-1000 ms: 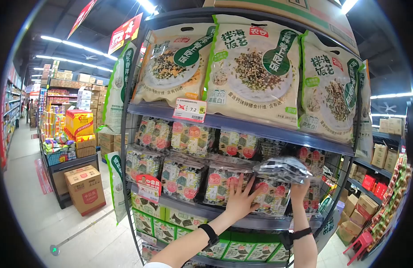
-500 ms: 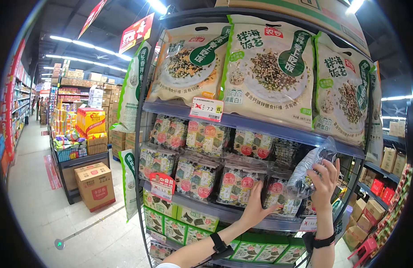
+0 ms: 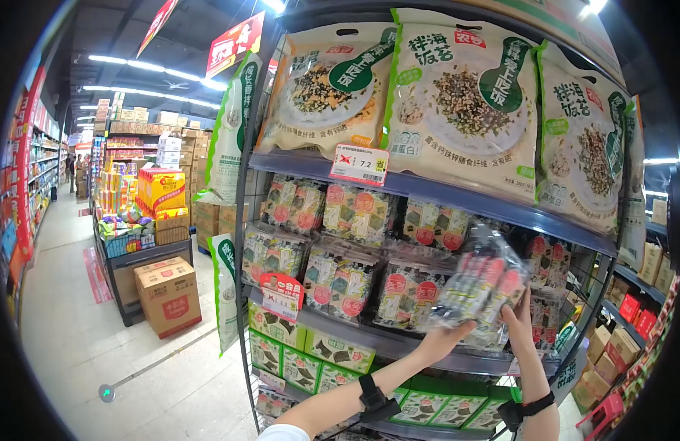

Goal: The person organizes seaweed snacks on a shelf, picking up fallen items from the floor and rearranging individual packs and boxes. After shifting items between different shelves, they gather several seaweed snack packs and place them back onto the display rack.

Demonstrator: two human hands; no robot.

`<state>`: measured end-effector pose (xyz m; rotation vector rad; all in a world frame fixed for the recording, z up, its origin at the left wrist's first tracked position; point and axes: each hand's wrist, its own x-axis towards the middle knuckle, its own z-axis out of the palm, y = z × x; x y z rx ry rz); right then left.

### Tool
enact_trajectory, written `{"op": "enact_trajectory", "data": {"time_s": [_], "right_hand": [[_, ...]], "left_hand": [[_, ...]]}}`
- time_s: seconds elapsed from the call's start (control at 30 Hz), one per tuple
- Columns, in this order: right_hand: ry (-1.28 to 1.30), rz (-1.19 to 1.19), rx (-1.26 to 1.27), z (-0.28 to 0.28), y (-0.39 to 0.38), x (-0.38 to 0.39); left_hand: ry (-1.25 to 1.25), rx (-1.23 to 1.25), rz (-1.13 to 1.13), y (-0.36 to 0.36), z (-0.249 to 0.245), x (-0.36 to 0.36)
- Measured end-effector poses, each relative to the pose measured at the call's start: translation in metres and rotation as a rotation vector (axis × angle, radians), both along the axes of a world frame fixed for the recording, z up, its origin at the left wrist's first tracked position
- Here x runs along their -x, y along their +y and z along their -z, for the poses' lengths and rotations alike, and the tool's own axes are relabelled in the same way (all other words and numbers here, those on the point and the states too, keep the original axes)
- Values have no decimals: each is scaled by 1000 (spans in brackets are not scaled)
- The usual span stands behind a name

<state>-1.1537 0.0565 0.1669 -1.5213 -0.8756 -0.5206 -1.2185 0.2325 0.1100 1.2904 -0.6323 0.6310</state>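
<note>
A clear plastic seaweed pack [image 3: 481,278] with red, white and black printing is tilted in front of the middle shelf. My right hand [image 3: 519,317] grips its lower right side, the thumb showing on the near face. At the pack's lower left edge is my left hand [image 3: 451,339], its fingers mostly hidden by the pack as it supports it from below. Both wrists wear black straps. Similar seaweed packs [image 3: 338,281] stand in stacked rows on the shelf, just left of the held one, with more to its right.
Large seaweed rice-mix bags [image 3: 465,110] fill the shelf above. Below are green seaweed boxes [image 3: 340,351]. Price tags [image 3: 359,165] hang on the shelf edges. Leftward, a brown carton [image 3: 168,298] stands on the aisle floor beside a goods display. A red stool [image 3: 603,413] is at lower right.
The seaweed pack has moved left and turned, showing its red printing. My left hand has left the shelf packs and come to its lower edge. The view has shifted slightly.
</note>
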Motion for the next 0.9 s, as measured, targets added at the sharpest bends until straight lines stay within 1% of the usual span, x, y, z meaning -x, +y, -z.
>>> {"op": "enact_trajectory", "data": {"time_s": [0.03,0.07,0.1,0.13,0.17,0.2,0.23,0.27,0.3,0.33,0.37,0.4,0.43,0.5,0.53,0.57,0.6,0.67,0.7,0.77,0.8,0.83,0.9], "right_hand": [[205,-245,-92,1,-1,-1],[209,-325,-174,0,0,-2],[213,-326,-169,-4,0,-6],[231,-265,-230,-12,-1,-13],[248,-202,-290,-21,-2,-20],[288,-146,-323,-29,-1,-26],[286,-144,-319,-39,2,-34],[281,22,-254,-47,4,-43],[273,192,-190,-55,3,-53],[262,201,-194,-66,4,-63],[131,288,-99,-73,7,-73],[4,374,-1,-75,9,-87],[2,383,1,-74,5,-120],[-220,169,-249,-65,-8,-201],[-289,642,-164,-58,-6,-223],[-428,808,-104,-54,-4,-233],[-567,973,-44,-53,3,-230],[-109,622,129,-61,34,-170],[-107,646,116,-68,35,-150],[-81,831,408,-81,35,-124],[-344,887,381,-75,29,-131],[-351,898,377,-70,24,-125],[-657,1001,456,-74,21,-58]], "left_hand": [[5,6,-2,1,-11,7],[-15,-204,-127,3,-22,12],[-34,-415,-251,5,-26,14],[11,-587,-380,7,-25,11],[14,-579,-381,9,-23,12],[11,-661,-434,14,-20,13],[2,-745,-485,18,-17,16],[-36,-792,-526,23,-11,21],[-43,-785,-512,26,-4,27],[-113,-819,-585,31,0,35],[-181,-853,-658,37,4,43],[-187,-854,-651,42,7,48],[-235,-877,-677,47,10,53],[-290,-896,-682,59,16,69],[-264,-937,-703,67,16,77],[-246,-978,-724,73,14,82],[-277,-978,-703,80,11,85],[-226,-1069,-728,94,7,89],[-246,-1076,-709,98,4,86],[-233,-1035,-713,108,-4,81],[-225,-1022,-704,114,-8,81],[-239,-1019,-700,120,-14,82],[-297,-1022,-721,134,-27,88]]}}
